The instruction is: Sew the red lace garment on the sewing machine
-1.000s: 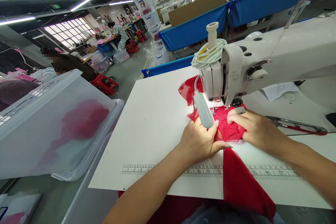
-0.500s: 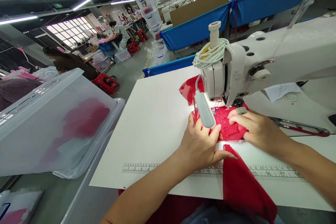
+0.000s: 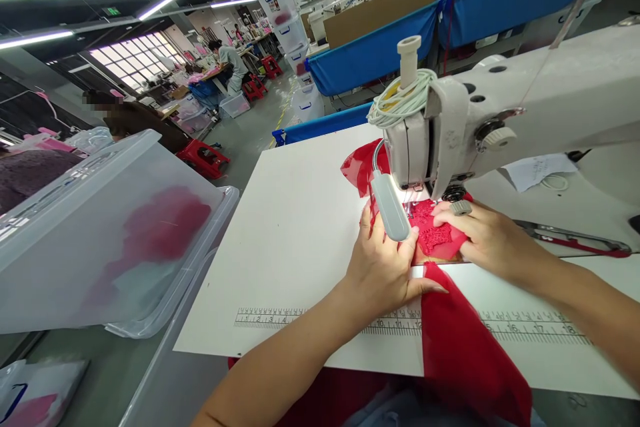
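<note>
Red lace fabric lies under the presser foot area of a white sewing machine. My left hand rests flat on the left part of the fabric, fingers spread and thumb stretched to the right. A small grey lamp on a bent neck hides some of its fingertips. My right hand has curled fingers closed on the lace at its right edge; the fingertips are partly hidden. A plain red cloth strip hangs over the table's front edge. More sheer red cloth lies behind the lamp.
Thread snips with red handles lie right of my right hand. A ruler scale runs along the white table. A translucent bin stands at the left. Blue cloth hangs behind; other people sit farther off.
The lace has shifted slightly away from me toward the machine, with both hands moving along with it. The hanging red strip has slid up a little at its top.
</note>
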`<state>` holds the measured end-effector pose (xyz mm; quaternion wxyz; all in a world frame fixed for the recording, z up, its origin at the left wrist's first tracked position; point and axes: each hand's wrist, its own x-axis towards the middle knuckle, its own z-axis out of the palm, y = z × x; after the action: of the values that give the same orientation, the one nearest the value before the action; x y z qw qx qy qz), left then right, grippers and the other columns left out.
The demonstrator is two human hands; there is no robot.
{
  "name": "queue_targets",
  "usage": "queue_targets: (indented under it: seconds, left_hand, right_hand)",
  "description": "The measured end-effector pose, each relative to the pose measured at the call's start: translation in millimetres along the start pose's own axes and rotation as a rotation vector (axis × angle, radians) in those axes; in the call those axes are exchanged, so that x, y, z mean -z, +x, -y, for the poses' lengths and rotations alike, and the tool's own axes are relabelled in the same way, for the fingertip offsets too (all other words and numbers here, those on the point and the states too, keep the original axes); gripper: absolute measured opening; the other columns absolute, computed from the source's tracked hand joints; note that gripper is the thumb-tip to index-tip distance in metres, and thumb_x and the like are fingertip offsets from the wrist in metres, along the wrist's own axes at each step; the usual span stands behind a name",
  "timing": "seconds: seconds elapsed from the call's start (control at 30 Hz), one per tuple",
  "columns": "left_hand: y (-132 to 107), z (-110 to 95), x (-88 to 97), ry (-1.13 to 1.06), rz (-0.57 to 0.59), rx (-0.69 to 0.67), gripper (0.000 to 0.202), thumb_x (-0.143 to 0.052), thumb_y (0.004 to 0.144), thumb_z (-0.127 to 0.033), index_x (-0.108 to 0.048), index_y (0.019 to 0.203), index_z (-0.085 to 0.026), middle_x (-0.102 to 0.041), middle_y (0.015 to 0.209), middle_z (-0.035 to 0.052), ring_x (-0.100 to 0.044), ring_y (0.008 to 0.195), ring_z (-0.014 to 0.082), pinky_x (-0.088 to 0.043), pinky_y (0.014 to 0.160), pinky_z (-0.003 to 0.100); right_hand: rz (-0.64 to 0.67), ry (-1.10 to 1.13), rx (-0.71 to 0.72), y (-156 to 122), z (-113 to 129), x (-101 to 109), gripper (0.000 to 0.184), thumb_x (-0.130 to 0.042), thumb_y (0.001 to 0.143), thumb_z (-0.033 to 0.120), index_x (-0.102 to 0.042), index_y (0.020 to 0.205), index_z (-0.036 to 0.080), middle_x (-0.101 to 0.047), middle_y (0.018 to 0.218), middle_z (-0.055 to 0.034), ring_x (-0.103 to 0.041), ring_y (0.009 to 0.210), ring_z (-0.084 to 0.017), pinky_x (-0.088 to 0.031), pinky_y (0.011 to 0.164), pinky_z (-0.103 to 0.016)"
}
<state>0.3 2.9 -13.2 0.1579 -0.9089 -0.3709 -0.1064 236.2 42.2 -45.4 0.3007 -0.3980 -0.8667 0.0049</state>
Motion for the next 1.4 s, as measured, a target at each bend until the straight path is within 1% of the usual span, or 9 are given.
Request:
queue_targets:
  seconds: [0.17, 0.33, 0.4, 0.53, 0.6, 0.7, 0.93, 1.17, 1.4]
  left_hand:
    - [7.7, 5.2, 11.7, -0.086, 0.066, -0.015, 0.056, -0.037, 0.104, -0.050, -0.060, 0.133, -0.009, -0.068, 0.120, 0.0177, -0.062, 0.108, 0.0323, -0.044, 0.098, 0.052]
    - [15.5, 6.3, 12.3, -0.096, 0.055, 0.076, 0.020, -0.050, 0.092, -0.025, -0.068, 0.090, -0.017, -0.062, 0.077, 0.0060, -0.056, 0.073, 0.0216, -0.045, 0.066, 0.036]
    - [15.0, 5.2, 6.4, -0.073, 0.038, 0.092, 0.022, -0.046, 0.090, -0.014, -0.062, 0.075, -0.019, -0.056, 0.068, 0.0031, -0.051, 0.063, 0.0177, -0.038, 0.055, 0.031]
    - [11.9, 4.2, -4.9, -0.134, 0.051, 0.083, 0.029, -0.039, 0.091, -0.008, -0.058, 0.072, -0.019, -0.059, 0.072, 0.0028, -0.047, 0.054, 0.0143, -0.028, 0.042, 0.028]
    - [13.6, 4.4, -6.9, -0.243, 0.020, 0.106, 0.027, -0.039, 0.093, -0.009, -0.060, 0.079, -0.019, -0.065, 0.083, 0.0047, -0.056, 0.063, 0.0145, -0.037, 0.045, 0.026]
    - [21.0, 5.3, -5.3, -0.477, -0.029, 0.177, 0.025, -0.038, 0.096, -0.010, -0.061, 0.091, -0.018, -0.069, 0.101, 0.0069, -0.065, 0.084, 0.0157, -0.054, 0.065, 0.026]
    - [30.1, 14.0, 1.5, -0.822, -0.001, 0.240, 0.034, -0.035, 0.091, -0.002, -0.060, 0.108, -0.018, -0.070, 0.108, 0.0058, -0.066, 0.100, 0.0153, -0.057, 0.090, 0.029]
    - [28.6, 7.5, -0.7, -0.971, 0.000, 0.370, 0.010, -0.057, 0.090, -0.014, -0.065, 0.093, -0.018, -0.069, 0.089, 0.0023, -0.066, 0.084, 0.0176, -0.056, 0.078, 0.029]
    - [19.5, 8.1, -6.5, -0.575, -0.037, 0.198, 0.022, -0.046, 0.100, -0.017, -0.068, 0.098, -0.020, -0.061, 0.074, 0.0004, -0.055, 0.065, 0.0135, -0.045, 0.060, 0.024]
  right_hand:
    - [0.013, -0.074, 0.036, 4.2, 5.4, 11.8, 0.036, -0.051, 0.074, 0.008, -0.068, 0.103, 0.022, -0.069, 0.107, -0.0087, -0.066, 0.089, -0.026, -0.054, 0.069, -0.037]
    - [-0.042, -0.211, 0.038, -0.5, 13.7, 18.2, 0.032, -0.052, 0.081, 0.014, -0.069, 0.106, 0.023, -0.071, 0.093, -0.0057, -0.060, 0.061, -0.020, -0.038, 0.046, -0.031]
    - [-0.049, -0.185, 0.080, -2.5, 17.5, 18.6, 0.035, -0.047, 0.087, 0.010, -0.067, 0.113, 0.024, -0.074, 0.093, -0.0036, -0.060, 0.057, -0.017, -0.035, 0.043, -0.030]
    - [-0.009, -0.027, 0.221, 0.9, 24.6, 19.6, 0.030, -0.041, 0.095, 0.008, -0.062, 0.114, 0.020, -0.075, 0.102, -0.0060, -0.067, 0.073, -0.017, -0.045, 0.053, -0.028]
    - [0.026, 0.011, 0.240, 4.7, 25.8, 19.8, 0.023, -0.046, 0.097, 0.014, -0.063, 0.111, 0.018, -0.073, 0.097, -0.0074, -0.067, 0.078, -0.018, -0.049, 0.059, -0.029]
    - [0.047, 0.006, 0.214, 8.1, 24.2, 17.9, 0.019, -0.049, 0.097, 0.019, -0.067, 0.102, 0.017, -0.072, 0.094, -0.0086, -0.065, 0.079, -0.019, -0.052, 0.065, -0.030]
    - [0.035, 0.178, -0.075, 8.4, 24.1, 13.6, 0.032, -0.040, 0.100, 0.017, -0.070, 0.090, 0.022, -0.070, 0.083, -0.0043, -0.064, 0.070, -0.016, -0.049, 0.058, -0.026]
    - [0.029, 0.168, -0.042, 7.1, 23.6, 11.1, 0.033, -0.039, 0.100, 0.020, -0.071, 0.090, 0.023, -0.070, 0.084, -0.0050, -0.065, 0.071, -0.017, -0.049, 0.058, -0.027]
    - [-0.084, -0.095, 0.082, 0.8, 18.9, 14.5, 0.025, -0.045, 0.098, 0.019, -0.069, 0.093, 0.022, -0.067, 0.081, -0.0040, -0.062, 0.061, -0.014, -0.040, 0.045, -0.025]
